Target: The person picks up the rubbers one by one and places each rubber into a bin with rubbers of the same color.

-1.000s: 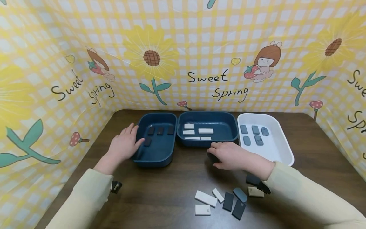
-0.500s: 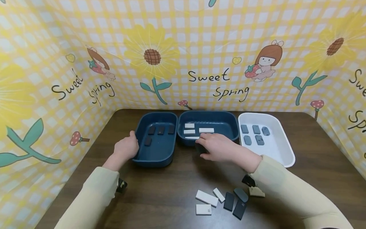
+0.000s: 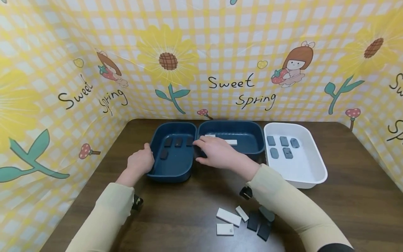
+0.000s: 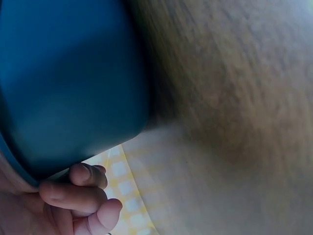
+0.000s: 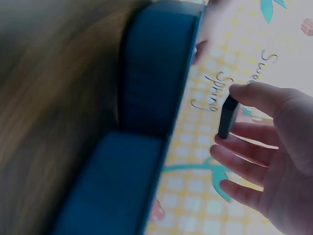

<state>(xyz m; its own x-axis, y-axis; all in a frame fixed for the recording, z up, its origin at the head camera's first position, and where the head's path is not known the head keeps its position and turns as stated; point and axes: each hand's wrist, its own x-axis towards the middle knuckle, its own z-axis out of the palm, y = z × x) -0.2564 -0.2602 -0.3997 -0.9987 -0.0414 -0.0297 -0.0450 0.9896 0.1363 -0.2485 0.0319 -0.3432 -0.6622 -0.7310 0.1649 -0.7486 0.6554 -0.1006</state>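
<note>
My left hand grips the left rim of the left dark blue bin, fingers curled at its edge in the left wrist view. Several small black blocks lie in that bin. My right hand pinches a flat black block between thumb and fingertips, above the junction of the two blue bins. Beneath the right hand, the middle dark blue bin holds white blocks, some hidden by the hand.
On the right stands a white bin with several grey-blue blocks. Loose white blocks, black blocks and a grey one lie on the table's front, partly under the right forearm. A patterned cloth encloses the table.
My right hand has carried the black block leftward past the middle bin toward the left one. My left hand's fingers have moved from lying over the left bin's rim to curling around it.
</note>
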